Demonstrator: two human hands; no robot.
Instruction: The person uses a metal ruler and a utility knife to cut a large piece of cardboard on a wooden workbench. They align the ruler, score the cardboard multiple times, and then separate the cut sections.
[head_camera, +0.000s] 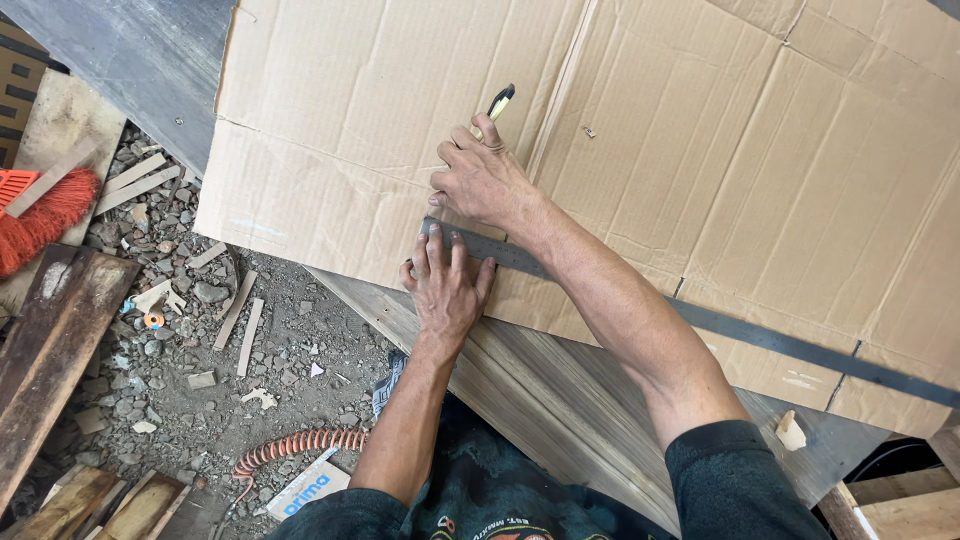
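Left hand (445, 285) lies flat, fingers spread, pressing the end of the long steel ruler (700, 320) onto the cardboard sheet (760, 150) so the straightedge cannot slip, while beyond it right hand (483, 180) grips a yellow-black pen (498, 103) against the cardboard

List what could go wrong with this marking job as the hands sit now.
1. The left hand presses only the end of the long metal ruler; its far length could swing and skew the line.
2. The cardboard sheet overhangs the wooden board at its near left corner, so it may flex there.
3. The pen in the right hand could snag on the creases.
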